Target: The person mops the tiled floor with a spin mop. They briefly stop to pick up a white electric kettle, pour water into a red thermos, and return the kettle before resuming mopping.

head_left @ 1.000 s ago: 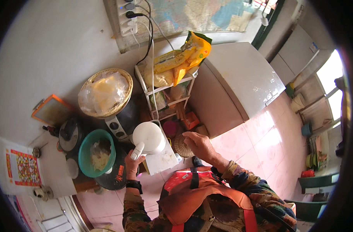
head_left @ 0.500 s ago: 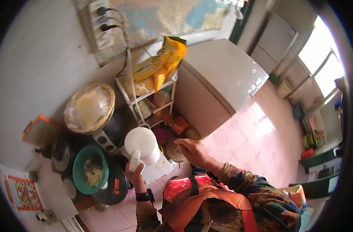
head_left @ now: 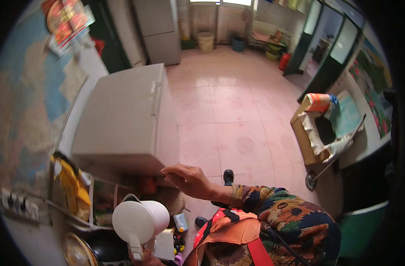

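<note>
A white electric kettle is upright near the lower left, its lid on and its spout side toward the shelf. My left hand, partly cut off by the lower edge, is wrapped round the kettle's handle. Farther right and higher, my right hand hangs in the air with its fingers bent and pressed together. Whether anything is pinched in them is too small to tell. Below it a round woven stool stands close to the kettle.
A white chest freezer stands ahead on the left. Beside the kettle is a rack with a yellow bag, near a wall socket strip. A cardboard box with cloths and a long-handled tool are on the right.
My view has swung to the right, toward the freezer and open floor. The kettle stays in my left hand. My right hand is still raised with bent fingers.
</note>
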`<state>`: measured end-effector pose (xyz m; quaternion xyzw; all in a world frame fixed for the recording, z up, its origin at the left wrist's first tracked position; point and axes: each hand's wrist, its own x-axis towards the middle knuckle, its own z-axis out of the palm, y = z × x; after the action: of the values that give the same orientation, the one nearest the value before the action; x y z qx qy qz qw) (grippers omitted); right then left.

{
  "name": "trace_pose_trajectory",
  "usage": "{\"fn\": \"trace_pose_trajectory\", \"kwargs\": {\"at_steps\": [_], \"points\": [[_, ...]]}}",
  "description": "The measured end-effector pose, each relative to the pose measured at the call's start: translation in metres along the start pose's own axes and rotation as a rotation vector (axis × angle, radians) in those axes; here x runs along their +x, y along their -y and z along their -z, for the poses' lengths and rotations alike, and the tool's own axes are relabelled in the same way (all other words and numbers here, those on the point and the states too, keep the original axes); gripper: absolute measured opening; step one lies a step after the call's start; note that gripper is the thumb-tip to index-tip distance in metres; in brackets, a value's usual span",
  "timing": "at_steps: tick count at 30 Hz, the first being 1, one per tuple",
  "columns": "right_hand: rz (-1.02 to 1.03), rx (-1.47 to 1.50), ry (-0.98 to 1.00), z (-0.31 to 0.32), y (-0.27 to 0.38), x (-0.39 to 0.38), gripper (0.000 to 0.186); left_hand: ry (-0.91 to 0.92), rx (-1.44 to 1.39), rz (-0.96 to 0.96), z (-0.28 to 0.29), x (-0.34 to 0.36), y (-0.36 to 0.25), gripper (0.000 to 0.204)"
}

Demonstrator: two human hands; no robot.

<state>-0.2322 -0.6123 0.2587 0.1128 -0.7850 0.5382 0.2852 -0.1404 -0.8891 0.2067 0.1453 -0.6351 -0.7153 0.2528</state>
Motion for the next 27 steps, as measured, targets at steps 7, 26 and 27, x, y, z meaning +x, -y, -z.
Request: {"fn": "trace_pose_trajectory", "kwargs": {"at_steps": [7, 26, 27], "points": [[-0.148, -0.081, -0.345, 0.184, -0.084, 0.017, 0.019, 0.255, -0.027, 0.036, -0.172, -0.014, 0.021, 0.045], [-0.513, -0.319, -0.775, 0.586, -0.279, 0.046, 0.014, 0.734, -0.166, 0.032, -0.716, -0.101, 0.047, 0.023], [-0.535, -0.282, -0.788, 0.604, -0.292, 0.056, 0.014, 0.802, -0.196, 0.059, -0.743, -0.1, 0.056, 0.026]]}}
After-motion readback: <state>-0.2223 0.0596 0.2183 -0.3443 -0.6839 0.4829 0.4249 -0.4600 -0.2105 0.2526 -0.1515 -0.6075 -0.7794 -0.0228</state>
